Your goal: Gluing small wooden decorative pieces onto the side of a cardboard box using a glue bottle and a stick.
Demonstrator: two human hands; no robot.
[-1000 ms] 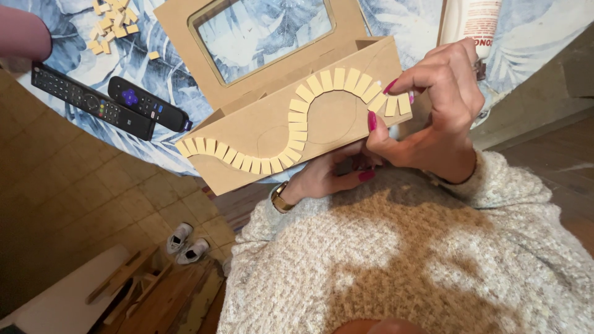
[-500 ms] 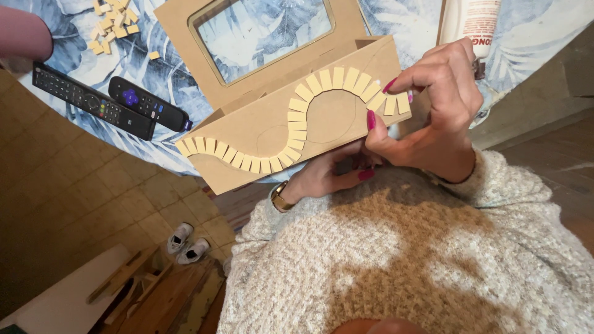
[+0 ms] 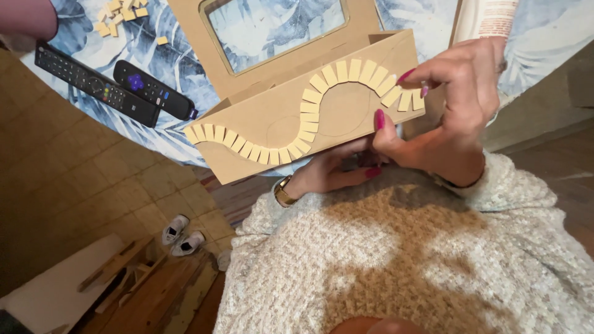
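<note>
I hold a light wooden box (image 3: 272,127) over my lap. Its open lid (image 3: 278,28) has a window. A wavy row of small pale wooden tiles (image 3: 306,117) runs across the box's front face. My left hand (image 3: 337,173), with a gold watch on its wrist, is under the box and holds it up from below. My right hand (image 3: 455,108) grips the box's right end. Its thumb rests on the front face and its fingertips press on the last tiles of the row (image 3: 402,99).
Two black remotes (image 3: 111,93) lie on a blue leaf-patterned cloth (image 3: 154,55). A heap of loose tiles (image 3: 120,12) sits beyond them. A white tube (image 3: 489,18) stands behind my right hand. Something pink (image 3: 25,18) shows at top left. A pair of white shoes (image 3: 182,235) is on the floor.
</note>
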